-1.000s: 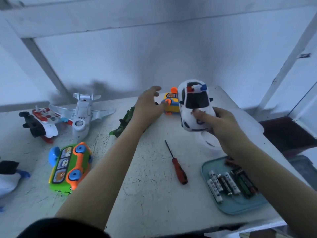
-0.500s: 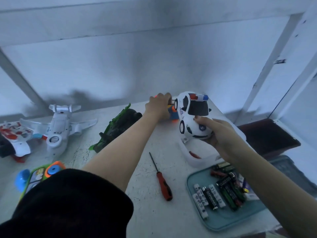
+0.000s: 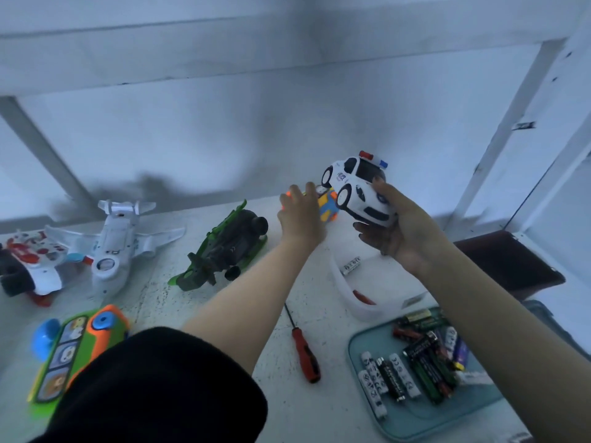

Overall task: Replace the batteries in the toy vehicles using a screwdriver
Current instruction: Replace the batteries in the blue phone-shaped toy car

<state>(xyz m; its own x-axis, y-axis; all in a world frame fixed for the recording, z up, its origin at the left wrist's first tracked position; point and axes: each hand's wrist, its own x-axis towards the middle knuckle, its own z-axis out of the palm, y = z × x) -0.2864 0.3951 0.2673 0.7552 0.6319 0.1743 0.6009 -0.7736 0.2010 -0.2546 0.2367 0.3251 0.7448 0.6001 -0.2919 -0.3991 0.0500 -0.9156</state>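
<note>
My right hand (image 3: pixel 399 231) grips a white police car (image 3: pixel 358 190), held tilted in the air above the table's back right. My left hand (image 3: pixel 300 215) reaches to the back of the table, its fingers curled over a small orange and yellow toy vehicle (image 3: pixel 328 208), which it mostly hides. A red-handled screwdriver (image 3: pixel 305 353) lies loose on the table between my arms. Several batteries (image 3: pixel 415 369) lie in a teal tray (image 3: pixel 367 407) at the front right.
A green and black vehicle (image 3: pixel 224 247) lies overturned left of my left hand. A white toy plane (image 3: pixel 115 244), a red and white toy (image 3: pixel 28 266) and a green and orange bus (image 3: pixel 73 343) lie at the left. A clear tub (image 3: pixel 348 292) holds a battery.
My left hand reached back and closed over the orange and yellow toy. My right hand raised the police car and tilted it. The view shifted right.
</note>
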